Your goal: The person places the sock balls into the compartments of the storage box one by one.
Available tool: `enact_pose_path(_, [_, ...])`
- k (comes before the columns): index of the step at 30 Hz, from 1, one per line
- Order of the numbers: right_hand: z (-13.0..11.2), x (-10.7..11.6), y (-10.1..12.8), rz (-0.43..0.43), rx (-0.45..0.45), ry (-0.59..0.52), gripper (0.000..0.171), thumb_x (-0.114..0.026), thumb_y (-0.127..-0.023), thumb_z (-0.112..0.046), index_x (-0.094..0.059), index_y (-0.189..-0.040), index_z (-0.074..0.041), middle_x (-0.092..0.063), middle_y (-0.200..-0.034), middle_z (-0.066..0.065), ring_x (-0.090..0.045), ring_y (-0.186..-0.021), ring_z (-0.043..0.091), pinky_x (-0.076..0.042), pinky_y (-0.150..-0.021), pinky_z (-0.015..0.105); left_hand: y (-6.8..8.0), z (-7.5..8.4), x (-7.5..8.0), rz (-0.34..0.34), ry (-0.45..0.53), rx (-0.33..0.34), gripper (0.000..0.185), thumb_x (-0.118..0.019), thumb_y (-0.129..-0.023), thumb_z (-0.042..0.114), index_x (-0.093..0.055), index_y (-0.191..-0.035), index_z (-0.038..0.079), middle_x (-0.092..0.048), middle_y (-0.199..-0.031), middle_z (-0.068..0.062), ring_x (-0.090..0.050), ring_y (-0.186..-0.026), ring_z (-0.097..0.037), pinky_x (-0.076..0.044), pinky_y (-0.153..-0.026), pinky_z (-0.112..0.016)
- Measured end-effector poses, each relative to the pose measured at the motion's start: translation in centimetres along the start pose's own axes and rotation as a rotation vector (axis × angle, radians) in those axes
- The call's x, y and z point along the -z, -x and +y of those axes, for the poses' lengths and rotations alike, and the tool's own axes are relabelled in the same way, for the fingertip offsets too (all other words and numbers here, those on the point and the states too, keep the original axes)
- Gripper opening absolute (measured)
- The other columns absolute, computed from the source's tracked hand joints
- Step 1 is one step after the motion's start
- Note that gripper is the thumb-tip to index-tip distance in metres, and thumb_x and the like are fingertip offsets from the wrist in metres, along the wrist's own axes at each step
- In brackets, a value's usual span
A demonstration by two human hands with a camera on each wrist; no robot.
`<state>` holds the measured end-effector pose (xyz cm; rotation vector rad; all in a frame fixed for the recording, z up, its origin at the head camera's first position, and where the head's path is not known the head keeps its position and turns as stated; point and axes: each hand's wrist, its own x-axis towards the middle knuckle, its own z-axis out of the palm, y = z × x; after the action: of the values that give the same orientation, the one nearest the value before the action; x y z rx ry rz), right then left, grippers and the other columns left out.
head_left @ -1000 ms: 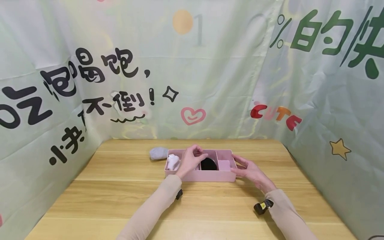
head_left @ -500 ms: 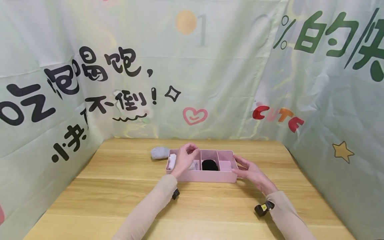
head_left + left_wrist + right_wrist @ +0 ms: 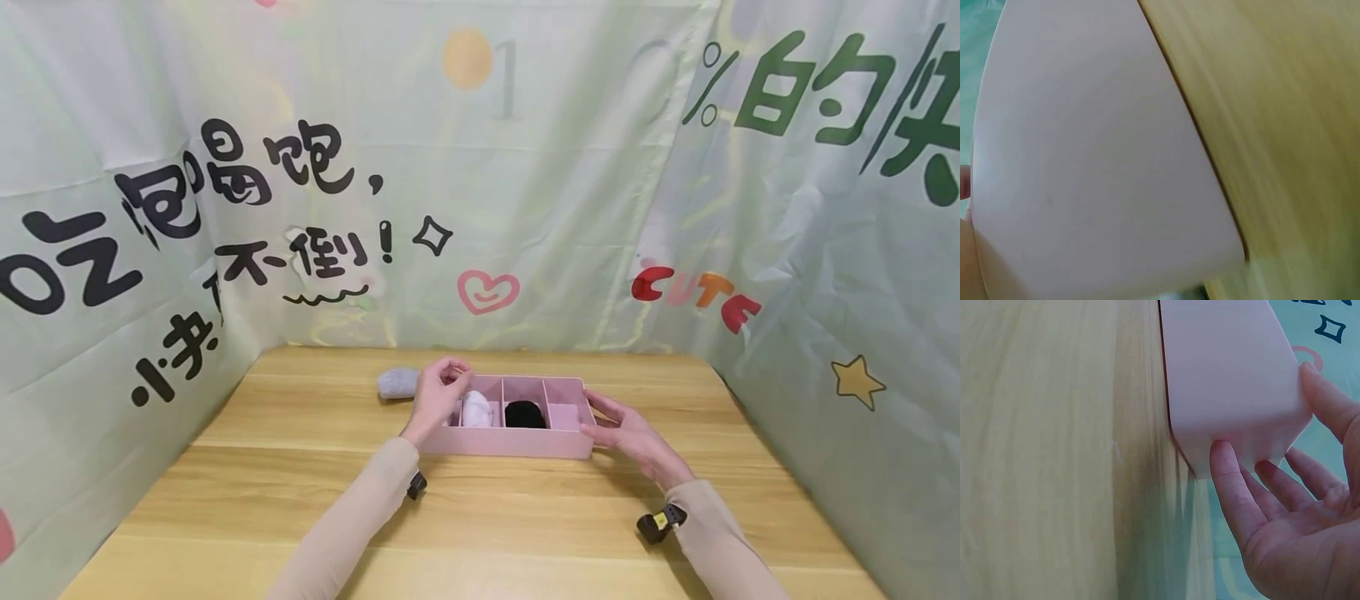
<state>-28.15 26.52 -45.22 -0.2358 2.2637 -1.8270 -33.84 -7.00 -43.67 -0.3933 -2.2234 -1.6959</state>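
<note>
Green printed cloth [image 3: 555, 192] walls in a wooden table [image 3: 300, 500], on which a pink divided box [image 3: 517, 442] sits near the far middle. Right hand [image 3: 626, 433] lies with fingers straight against the box's right end; left hand [image 3: 435, 398] hovers over its left compartment, fingers curled, contents of the grasp not discernible. Inside the box lie a white roll [image 3: 475, 411] and a black roll [image 3: 523, 413], with a grey roll [image 3: 397, 382] on the table just left of it.

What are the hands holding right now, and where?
The right hand steadies the pink divided box at its right end, fingers straight. The left hand curls over the left end; any grip there cannot be told.
</note>
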Motion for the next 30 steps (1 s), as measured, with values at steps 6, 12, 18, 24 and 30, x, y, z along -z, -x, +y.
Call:
enact_pose_path(6, [0.0, -0.2, 0.4, -0.010, 0.005, -0.010, 0.079, -0.070, -0.091, -0.014, -0.024, -0.156, -0.007, -0.019, -0.162, 0.019, -0.029, -0.143, 0.043, -0.052, -0.097, 0.041, -0.4, -0.6, 2.0, 0.022, 0.017, 0.059, 0.007, -0.069, -0.090, 0.010, -0.069, -0.094, 0.005, -0.070, -0.083, -0.018, -0.065, -0.074, -0.027, -0.050, -0.064, -0.022])
enact_pose_path(12, [0.2, -0.2, 0.4, -0.001, -0.008, -0.016, 0.078, -0.070, -0.091, -0.013, -0.025, -0.156, -0.008, -0.021, -0.161, 0.018, -0.028, -0.143, 0.043, -0.051, -0.099, 0.043, -0.7, -1.6, 4.1, 0.076, -0.008, 0.154, 0.009, -0.070, -0.090, 0.013, -0.069, -0.096, 0.006, -0.070, -0.082, -0.009, -0.066, -0.075, -0.019, -0.051, -0.062, -0.023])
enact_pose_path(18, [0.1, -0.1, 0.3, -0.011, -0.009, -0.018, 0.078, -0.069, -0.091, -0.012, -0.025, -0.156, -0.009, -0.022, -0.161, 0.017, -0.029, -0.143, 0.042, -0.051, -0.098, 0.041, -1.1, -2.5, 5.9, 0.069, 0.003, 0.212, 0.011, -0.069, -0.090, 0.012, -0.068, -0.098, 0.004, -0.071, -0.087, -0.014, -0.066, -0.075, -0.019, -0.056, -0.066, -0.028])
enact_pose_path(24, [-0.1, 0.0, -0.1, -0.005, 0.003, -0.029, 0.079, -0.070, -0.091, -0.013, -0.026, -0.155, -0.009, -0.023, -0.161, 0.017, -0.029, -0.143, 0.042, -0.052, -0.098, 0.041, -1.7, -3.4, 8.2, 0.051, 0.033, 0.259, 0.018, -0.070, -0.090, 0.010, -0.067, -0.103, -0.002, -0.070, -0.085, -0.006, -0.062, -0.073, -0.012, -0.056, -0.071, -0.032])
enact_pose_path(30, [-0.1, 0.2, -0.1, -0.012, -0.008, 0.001, 0.081, -0.072, -0.090, -0.019, -0.025, -0.156, -0.011, -0.022, -0.162, 0.016, -0.027, -0.144, 0.042, -0.050, -0.100, 0.043, -2.3, -4.6, 10.3, 0.075, 0.069, 0.349, 0.024, -0.071, -0.089, 0.010, -0.065, -0.109, -0.002, -0.068, -0.087, 0.007, -0.060, -0.077, -0.007, -0.051, -0.068, -0.027])
